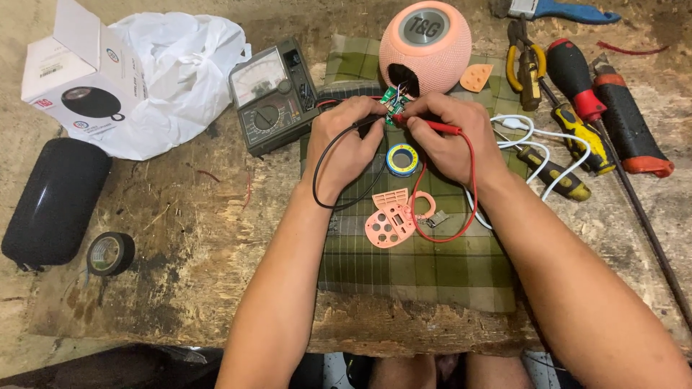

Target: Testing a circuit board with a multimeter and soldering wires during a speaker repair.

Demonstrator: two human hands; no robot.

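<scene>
The person's left hand (351, 140) is curling its fingers around the thin black probe (367, 124), whose smooth black lead is looping down past the wrist. The right hand (453, 137) is pinching the slim red probe (432, 127) between thumb and forefinger, its glossy red wire arcing over the cloth. Both probe tips are meeting at a small green circuit board (393, 103), which is sitting just in front of the dark opening cut in a round, salmon-pink speaker (425, 39) covered in woven mesh with a grey oval cap on top.

The hands are working above a green plaid cloth (425, 274), soft and creased, spread over a rough, scarred wooden table (194, 252). Between the wrists a small reel of solder (401, 159) with a blue and yellow rim is lying flat. Just below it, pink plastic pieces (393, 220), one perforated with round holes, are resting on the cloth.

Left of the hands, a boxy analogue meter (272, 97) with a pale dial face is standing tilted. Further left are a crumpled white plastic bag (180, 72), a white cardboard box (76, 68), a black cylindrical speaker (54, 202) with matte fabric, and a roll of black tape (110, 253). To the right, screwdrivers (577, 79) with rubbery red, black and yellow handles and a pair of yellow-handled pliers (525, 65) are lying near a white cable (533, 140).
</scene>
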